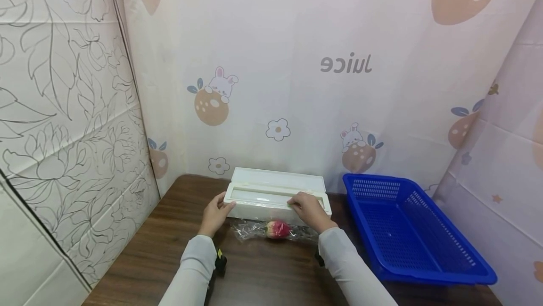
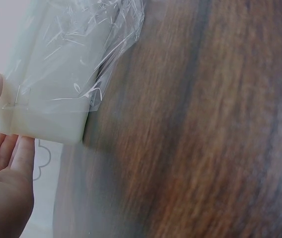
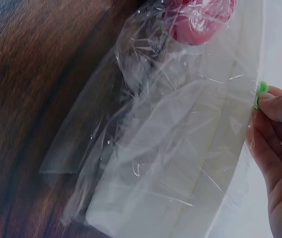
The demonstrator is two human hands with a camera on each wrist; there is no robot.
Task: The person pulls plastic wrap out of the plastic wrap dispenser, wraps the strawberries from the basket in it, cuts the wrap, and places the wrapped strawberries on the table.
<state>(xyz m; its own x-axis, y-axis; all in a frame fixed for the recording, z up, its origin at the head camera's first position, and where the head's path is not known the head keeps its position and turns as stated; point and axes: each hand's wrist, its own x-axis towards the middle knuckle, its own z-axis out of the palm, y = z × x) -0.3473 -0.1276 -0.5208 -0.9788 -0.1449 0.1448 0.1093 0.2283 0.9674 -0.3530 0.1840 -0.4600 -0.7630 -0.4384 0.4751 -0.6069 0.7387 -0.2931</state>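
Note:
A long white cling film dispenser [image 1: 263,212] lies across the table, its hinged lid [image 1: 277,178] tilted up at the back. My left hand [image 1: 214,214] grips its left end, thumb above and fingers against the end, as the left wrist view shows. Between thumb and fingers my right hand [image 1: 308,209] pinches a small green slider [image 3: 261,91] on the dispenser's upper edge. Clear cling film [image 1: 250,230] drapes over the dispenser's front onto the table. On the film's front part sits a red and pale-yellow, fruit-like round thing [image 1: 277,229], partly covered by film.
A blue plastic basket [image 1: 428,275] with perforated walls stands to the right on the brown wooden table [image 1: 263,273]. A printed curtain [image 1: 271,61] hangs behind the table, and patterned sheets close off both sides.

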